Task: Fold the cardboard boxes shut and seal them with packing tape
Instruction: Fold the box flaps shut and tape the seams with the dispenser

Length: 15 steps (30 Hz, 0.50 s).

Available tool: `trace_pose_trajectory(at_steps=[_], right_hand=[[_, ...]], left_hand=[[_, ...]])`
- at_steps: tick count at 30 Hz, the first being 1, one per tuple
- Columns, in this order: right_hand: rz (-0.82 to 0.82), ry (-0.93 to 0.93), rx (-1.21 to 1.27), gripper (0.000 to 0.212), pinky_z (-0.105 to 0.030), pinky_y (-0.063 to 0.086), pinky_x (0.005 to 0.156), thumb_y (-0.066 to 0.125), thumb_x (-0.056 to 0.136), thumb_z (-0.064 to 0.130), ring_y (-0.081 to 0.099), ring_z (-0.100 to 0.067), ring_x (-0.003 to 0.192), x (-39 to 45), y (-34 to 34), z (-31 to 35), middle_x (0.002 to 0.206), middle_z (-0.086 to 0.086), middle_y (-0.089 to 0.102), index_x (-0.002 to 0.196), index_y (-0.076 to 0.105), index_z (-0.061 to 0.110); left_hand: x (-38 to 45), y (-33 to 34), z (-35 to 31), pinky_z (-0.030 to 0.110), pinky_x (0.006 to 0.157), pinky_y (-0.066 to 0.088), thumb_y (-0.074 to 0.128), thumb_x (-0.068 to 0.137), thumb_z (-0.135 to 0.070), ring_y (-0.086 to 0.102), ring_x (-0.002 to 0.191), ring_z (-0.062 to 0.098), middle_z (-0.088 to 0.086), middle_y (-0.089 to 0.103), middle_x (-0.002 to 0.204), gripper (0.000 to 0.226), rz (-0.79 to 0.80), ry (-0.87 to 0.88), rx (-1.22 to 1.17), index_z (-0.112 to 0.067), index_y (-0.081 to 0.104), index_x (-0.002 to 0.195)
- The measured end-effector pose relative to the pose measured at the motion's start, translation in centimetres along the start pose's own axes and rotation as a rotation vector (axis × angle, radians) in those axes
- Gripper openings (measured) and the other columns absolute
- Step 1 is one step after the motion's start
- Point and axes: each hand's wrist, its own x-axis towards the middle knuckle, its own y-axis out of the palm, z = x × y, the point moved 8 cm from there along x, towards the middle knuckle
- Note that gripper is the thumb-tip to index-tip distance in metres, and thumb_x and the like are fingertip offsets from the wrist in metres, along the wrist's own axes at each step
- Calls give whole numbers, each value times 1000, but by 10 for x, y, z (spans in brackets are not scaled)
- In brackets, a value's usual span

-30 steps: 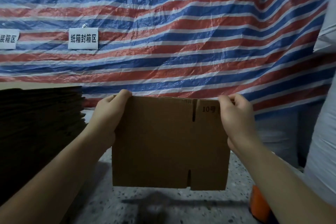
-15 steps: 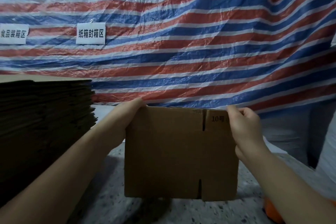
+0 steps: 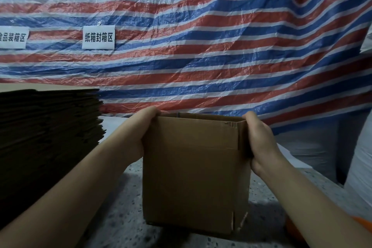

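The box (image 3: 196, 175), flat half a second ago, now stands squared open above the table (image 3: 112, 225), left hand (image 3: 144, 133) and right hand (image 3: 259, 143) gripping its top corners; flaps unfolded, untaped

Lighting: dim overall, cool cast. Brightest zone is the striped tarp (image 3: 201, 46) at back, w/ soft sheen on its wrinkles; no hard glare.
Shadows: stack of flat cardboard (image 3: 46, 137) at left nearly black, detail lost. Soft dark shadow on speckled worktop (image 3: 120, 217) under and beside the cardboard box (image 3: 193, 177).
Sharpness: centre fairly crisp, sign text legible; slight softness on forearms at bottom.
Distortion: wide-angle, stripes bow toward edges; right edge washed pale.
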Motion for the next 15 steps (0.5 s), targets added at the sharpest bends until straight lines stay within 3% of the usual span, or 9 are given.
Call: trace_pose_trajectory(at_steps=[2,5,8,12,15], right_hand=[[133,13,74,38,-30,52,60,45,95,42,60,-14,58,-2,8,5,60,1,59,64,56,21],[277,60,183,47,-28,54,49,44,93,42,61,-12,54,-2,9,8,58,2,60,54,59,23],[317,114,213,48,-28,54,54,41,95,43,60,-14,56,-1,5,-2,60,-1,59,57,59,21],[318,182,206,44,-31,50,65,41,96,44,61,-15,62,0,4,-18,65,-2,61,65,60,19],[331,115,164,46,-35,47,71,40,96,46,59,-15,64,3,3,-16,65,-1,59,61,58,22]], left_hand=[[-5,9,3,24,47,51,53,92,-22,61,42,14,4,60,50,17,112,-6,-92,-11,59,82],[-8,16,5,32,52,54,47,92,-25,59,47,13,3,60,57,27,230,1,-209,-11,64,75],[-13,29,12,29,57,54,36,97,-30,60,51,14,5,63,64,48,310,-8,-247,-9,75,79],[-13,33,30,26,55,41,39,100,-15,50,52,13,2,55,60,27,300,52,-118,-11,60,83],[-7,29,34,32,72,48,42,104,-28,63,73,16,5,68,82,29,258,131,-23,-13,66,97]])
